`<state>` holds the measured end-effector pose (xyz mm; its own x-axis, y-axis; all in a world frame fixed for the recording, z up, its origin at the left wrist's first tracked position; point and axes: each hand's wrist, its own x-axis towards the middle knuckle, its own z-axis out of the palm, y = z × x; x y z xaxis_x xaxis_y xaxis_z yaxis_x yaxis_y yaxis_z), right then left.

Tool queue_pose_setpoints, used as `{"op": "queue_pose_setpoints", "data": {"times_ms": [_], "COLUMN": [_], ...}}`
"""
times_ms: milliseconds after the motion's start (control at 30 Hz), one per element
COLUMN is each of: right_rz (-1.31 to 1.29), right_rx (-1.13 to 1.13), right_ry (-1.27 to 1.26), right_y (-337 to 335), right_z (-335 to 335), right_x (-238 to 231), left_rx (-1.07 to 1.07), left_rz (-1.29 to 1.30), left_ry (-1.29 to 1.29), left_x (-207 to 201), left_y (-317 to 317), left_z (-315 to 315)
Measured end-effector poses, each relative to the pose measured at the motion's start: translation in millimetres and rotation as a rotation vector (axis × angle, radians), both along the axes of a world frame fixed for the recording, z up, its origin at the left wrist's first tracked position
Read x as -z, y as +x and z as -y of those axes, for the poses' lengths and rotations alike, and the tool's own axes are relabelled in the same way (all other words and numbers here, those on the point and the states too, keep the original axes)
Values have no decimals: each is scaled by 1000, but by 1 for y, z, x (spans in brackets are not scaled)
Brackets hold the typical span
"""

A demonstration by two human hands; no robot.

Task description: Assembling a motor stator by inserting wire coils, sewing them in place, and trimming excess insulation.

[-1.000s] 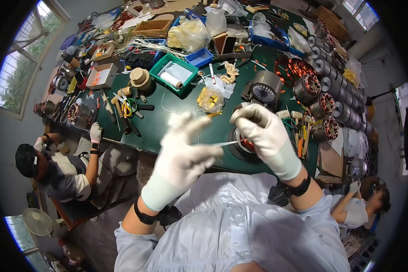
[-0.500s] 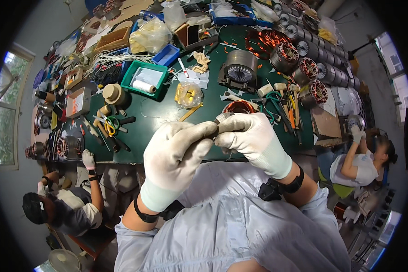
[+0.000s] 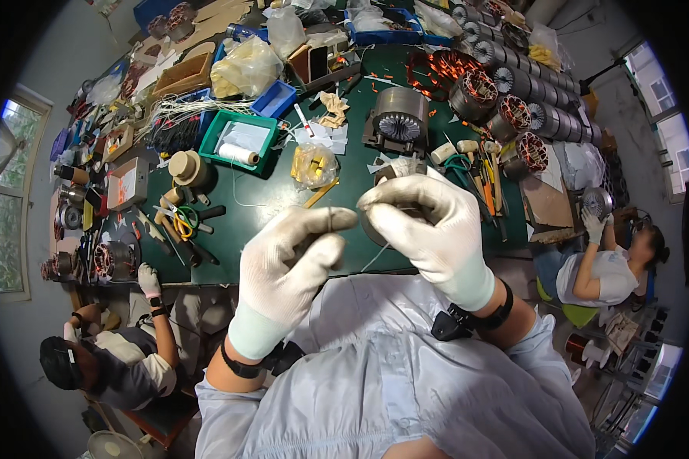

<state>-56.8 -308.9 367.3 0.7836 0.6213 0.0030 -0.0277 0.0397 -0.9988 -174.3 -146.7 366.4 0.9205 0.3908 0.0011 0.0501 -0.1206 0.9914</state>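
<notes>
Where the head view looks down on the green workbench (image 3: 283,206), both gloved hands raised close together above its near edge. Left hand (image 3: 287,268) in white knit glove, fingers curled, forefinger stretched toward the right hand, fingertip just short of it; whether anything is pinched there, cannot tell. Right hand (image 3: 425,226) also gloved, fingers bent in and closed in a pinch on a thin white thread (image 3: 375,256), which runs down and left from under the palm. Small round stator (image 3: 375,222) mostly hidden behind the right hand, only a dark rim showing, at the bench's near edge. Black bands on both wrists.

Farther back on the bench: grey motor stator (image 3: 400,122) with finned core, upright, beyond the right hand. Row of wound stators (image 3: 513,84) with copper coils along the right edge. Green tray (image 3: 241,141) holding a white roll, left of centre. Clear bag of yellow pieces (image 3: 314,164) between tray and grey stator. Yellow-handled scissors (image 3: 182,222) near the left end, among loose tools.

Seated person lower left, gloved hand (image 3: 148,279) resting on the bench edge. Another person at right, gloved hand on a round metal part (image 3: 595,203).
</notes>
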Motion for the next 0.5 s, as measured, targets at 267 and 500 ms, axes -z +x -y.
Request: {"op": "queue_pose_setpoints", "data": {"times_ms": [267,500], "right_rz": [370,337], "right_rx": [-48,-58], "right_ry": [136,127], "right_y": [0,-4], "right_z": [-14,-17], "right_x": [5,1], "left_rx": [38,18], "left_rz": [96,167], "left_ry": [188,319], "left_x": [-3,-3], "left_y": [-5,-11], "left_z": [-2,-1]}}
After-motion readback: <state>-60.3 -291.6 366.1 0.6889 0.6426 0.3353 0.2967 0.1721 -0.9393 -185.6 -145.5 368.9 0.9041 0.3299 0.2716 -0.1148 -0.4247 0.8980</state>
